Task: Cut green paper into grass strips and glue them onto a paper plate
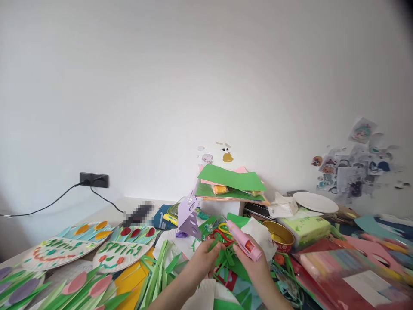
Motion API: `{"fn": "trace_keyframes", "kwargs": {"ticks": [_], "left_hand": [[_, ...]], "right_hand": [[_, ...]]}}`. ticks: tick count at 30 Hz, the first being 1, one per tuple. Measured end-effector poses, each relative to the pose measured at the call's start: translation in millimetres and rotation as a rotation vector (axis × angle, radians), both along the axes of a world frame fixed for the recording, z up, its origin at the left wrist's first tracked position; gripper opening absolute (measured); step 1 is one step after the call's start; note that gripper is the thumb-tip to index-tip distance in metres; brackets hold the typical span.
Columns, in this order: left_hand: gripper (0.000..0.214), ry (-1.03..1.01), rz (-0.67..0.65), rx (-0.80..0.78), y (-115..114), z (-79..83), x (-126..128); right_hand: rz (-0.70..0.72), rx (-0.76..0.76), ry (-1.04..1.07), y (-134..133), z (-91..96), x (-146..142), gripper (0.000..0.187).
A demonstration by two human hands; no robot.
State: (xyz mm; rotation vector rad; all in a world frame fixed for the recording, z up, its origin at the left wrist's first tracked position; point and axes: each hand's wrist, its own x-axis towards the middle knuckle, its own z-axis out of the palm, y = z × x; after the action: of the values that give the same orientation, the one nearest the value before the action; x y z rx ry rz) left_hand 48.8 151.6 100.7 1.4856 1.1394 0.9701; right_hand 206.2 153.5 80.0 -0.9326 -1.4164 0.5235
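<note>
My right hand (253,258) is closed around a thick pink tube shaped like a glue stick (243,241), its narrow end pointing up and left. My left hand (204,256) is closed, with thumb and fingers pinching a small green paper piece (212,246), mostly hidden. Just beyond the fingers, red scissor handles (220,234) and yellow handles (224,227) lie among green paper scraps (228,257). Below my hands, part of a white paper plate (206,295) shows between the forearms. Purple paper with cut-out holes (188,217) stands just beyond my left hand.
Decorated "Spring" plates (124,255) and paper tulips (75,283) cover the left side. Green sheets (230,177) are stacked at the back. On the right are a gold tin (280,237), a tissue pack (305,228), a white plate (316,202) and coloured paper packs (351,269).
</note>
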Motion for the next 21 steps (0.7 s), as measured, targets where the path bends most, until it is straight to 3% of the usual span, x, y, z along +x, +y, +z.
{"fn": "trace_keyframes", "kwargs": {"ticks": [4, 9, 14, 21], "left_hand": [[0.057, 0.120, -0.253, 0.042, -9.5, -8.3, 7.7], [0.058, 0.216, -0.283, 0.040, -11.0, -5.7, 10.3], [0.054, 0.216, -0.276, 0.006, -11.2, 1.4, 10.3], [0.049, 0.210, -0.189, 0.049, -3.8, -3.4, 9.6]], "right_hand": [[0.263, -0.092, 0.035, -4.5, 1.9, -4.4, 0.020], [0.366, -0.202, 0.097, -5.8, 3.1, -7.9, 0.010], [0.267, -0.109, 0.060, -3.6, 3.4, -7.7, 0.009], [0.091, -0.055, 0.012, 0.9, 4.2, -5.4, 0.009]]}}
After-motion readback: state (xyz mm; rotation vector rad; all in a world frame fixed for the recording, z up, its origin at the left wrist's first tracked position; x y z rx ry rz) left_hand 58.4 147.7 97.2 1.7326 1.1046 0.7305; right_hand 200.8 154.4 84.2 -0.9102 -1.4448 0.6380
